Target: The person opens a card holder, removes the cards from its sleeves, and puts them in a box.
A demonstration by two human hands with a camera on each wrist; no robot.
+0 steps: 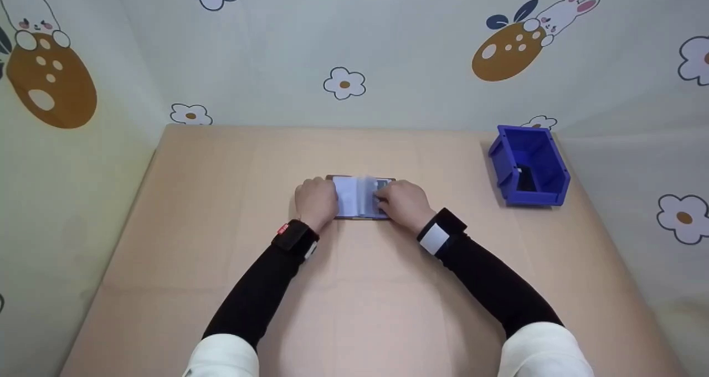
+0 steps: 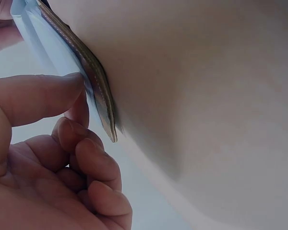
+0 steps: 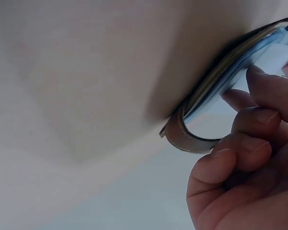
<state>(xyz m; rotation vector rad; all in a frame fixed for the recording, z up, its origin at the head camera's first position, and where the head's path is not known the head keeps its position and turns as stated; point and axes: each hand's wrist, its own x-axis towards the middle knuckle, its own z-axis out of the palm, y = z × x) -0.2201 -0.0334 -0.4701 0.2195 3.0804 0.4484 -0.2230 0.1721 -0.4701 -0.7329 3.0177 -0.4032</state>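
A small card holder (image 1: 346, 197) with a brown cover and clear plastic sleeves lies spread open on the table. My left hand (image 1: 317, 204) pinches its left side; in the left wrist view the thumb presses the sleeves against the stitched cover (image 2: 97, 76). At the other side, my right hand (image 1: 409, 204) pinches the translucent sleeves (image 3: 269, 62) between thumb and index finger. One sleeve stands partly raised near the middle and looks blurred. A curved brown closure flap (image 3: 182, 136) sticks out by the right fingers. The right hand covers part of a dark patch on the right-hand page.
A blue plastic bin (image 1: 505, 169) stands at the back right of the table, with a small black object (image 1: 525, 179) inside. The table (image 1: 221, 200) has a beige cover. Patterned curtains (image 1: 277, 50) enclose its back and sides.
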